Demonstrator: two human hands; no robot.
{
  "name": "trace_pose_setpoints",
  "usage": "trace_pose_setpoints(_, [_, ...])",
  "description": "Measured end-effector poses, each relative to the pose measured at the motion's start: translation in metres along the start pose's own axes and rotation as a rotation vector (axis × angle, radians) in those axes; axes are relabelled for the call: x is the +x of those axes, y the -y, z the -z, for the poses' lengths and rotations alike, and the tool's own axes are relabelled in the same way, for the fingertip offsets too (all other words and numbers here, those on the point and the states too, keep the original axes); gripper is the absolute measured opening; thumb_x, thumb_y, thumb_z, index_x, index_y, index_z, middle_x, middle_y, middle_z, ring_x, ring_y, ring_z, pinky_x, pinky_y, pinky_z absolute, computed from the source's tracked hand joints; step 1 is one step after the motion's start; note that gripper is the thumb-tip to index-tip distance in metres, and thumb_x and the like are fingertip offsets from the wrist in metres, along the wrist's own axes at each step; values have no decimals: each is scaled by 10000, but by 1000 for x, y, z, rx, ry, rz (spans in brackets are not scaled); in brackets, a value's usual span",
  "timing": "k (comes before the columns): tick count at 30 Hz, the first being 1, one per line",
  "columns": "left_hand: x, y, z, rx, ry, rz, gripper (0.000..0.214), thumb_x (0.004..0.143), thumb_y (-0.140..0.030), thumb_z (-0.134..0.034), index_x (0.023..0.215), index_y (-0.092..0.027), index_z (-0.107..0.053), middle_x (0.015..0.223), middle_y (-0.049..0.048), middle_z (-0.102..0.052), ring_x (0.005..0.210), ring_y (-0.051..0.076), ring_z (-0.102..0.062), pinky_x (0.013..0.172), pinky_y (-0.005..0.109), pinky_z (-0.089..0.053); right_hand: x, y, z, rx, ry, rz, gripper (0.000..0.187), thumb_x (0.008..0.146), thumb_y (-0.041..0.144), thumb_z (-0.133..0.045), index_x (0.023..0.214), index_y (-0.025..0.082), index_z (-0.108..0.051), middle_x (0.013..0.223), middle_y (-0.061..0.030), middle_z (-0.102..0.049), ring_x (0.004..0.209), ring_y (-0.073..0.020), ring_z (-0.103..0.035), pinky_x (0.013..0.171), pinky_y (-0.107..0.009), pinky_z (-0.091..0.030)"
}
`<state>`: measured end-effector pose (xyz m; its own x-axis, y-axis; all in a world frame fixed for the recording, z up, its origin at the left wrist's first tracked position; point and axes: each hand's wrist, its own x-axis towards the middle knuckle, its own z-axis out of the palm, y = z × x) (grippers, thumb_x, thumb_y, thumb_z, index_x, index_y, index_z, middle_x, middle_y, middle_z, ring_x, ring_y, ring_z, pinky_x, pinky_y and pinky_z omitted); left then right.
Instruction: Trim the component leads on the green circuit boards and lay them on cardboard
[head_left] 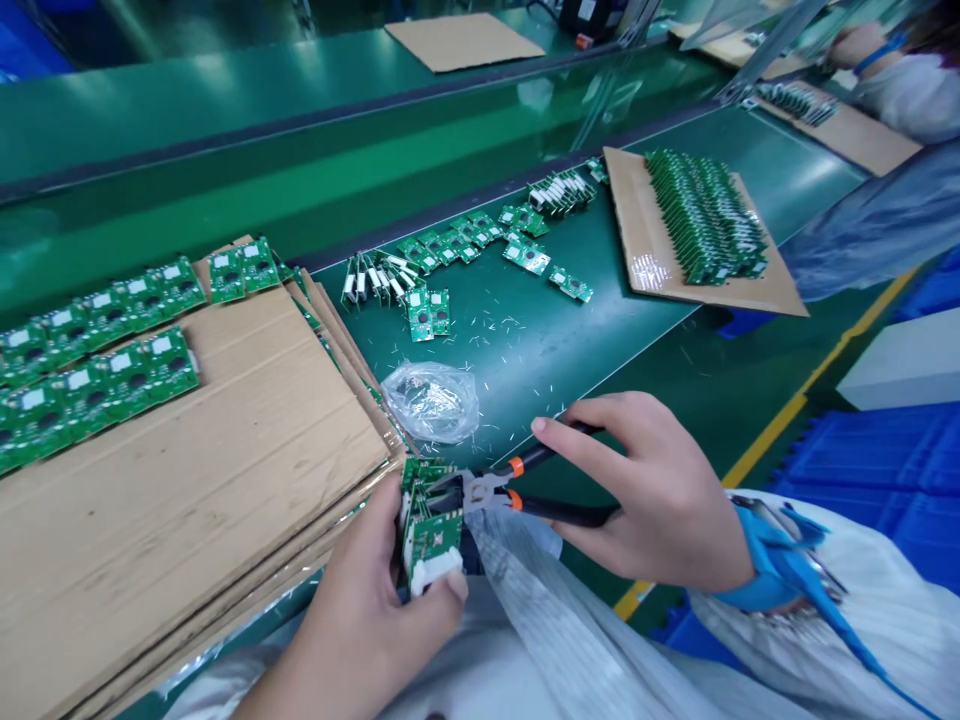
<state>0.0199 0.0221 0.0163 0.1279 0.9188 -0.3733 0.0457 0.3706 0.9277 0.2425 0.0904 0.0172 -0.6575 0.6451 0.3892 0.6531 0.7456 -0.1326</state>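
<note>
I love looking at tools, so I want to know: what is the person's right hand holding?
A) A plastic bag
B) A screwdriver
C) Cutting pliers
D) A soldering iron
C. The right hand grips cutting pliers with black handles and orange collars, their tips next to the green circuit boards in the left hand.

Left hand (360, 600) grips circuit boards (431, 540); right hand (645, 490) holds cutters (480, 492) at their edge.

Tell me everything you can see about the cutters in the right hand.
The side cutters have a shiny metal head, orange collars and long black handles, held in the right hand. Their tips point left at the green circuit boards gripped in the left hand; whether they touch is unclear.
</note>
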Motion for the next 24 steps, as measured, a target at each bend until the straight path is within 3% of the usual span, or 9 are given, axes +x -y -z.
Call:
trace_pose_setpoints(5, [-1,0,2,-39,12,28,474,738,-131,-594,1186,-252,-500,1177,5,-617,1014,173,-592,842,210,-461,3,-2,0,-47,-48,42,418,728,308,-635,1100,136,-556,888,-129,-546,760,-244,-513,657,-405,-418])
trace_pose_setpoints(11, [1,-7,4,-61,45,160,443,687,-157,-620,1120,-210,-543,1177,26,-616,1004,184,-583,859,225,-457,8,-9,1,-38,5,90,445,751,355,-631,1129,140,-540,911,-127,-554,778,-243,-521,657,-399,-416])
trace_pose_setpoints(17, [2,-8,9,19,122,132,576,693,-120,-570,1252,-211,-463,1225,24,-586,1122,205,-521,893,239,-436,13,-8,2,-42,3,123,409,774,378,-610,1112,155,-548,891,-117,-573,754,-223,-519,656,-382,-421])
trace_pose_setpoints(24, [5,-8,9,68,147,155,542,690,-107,-566,1214,-215,-478,1251,30,-560,1021,191,-553,906,272,-426,16,-9,5,-10,14,142,347,785,348,-603,1071,152,-582,854,-112,-602,714,-213,-539,628,-369,-429])
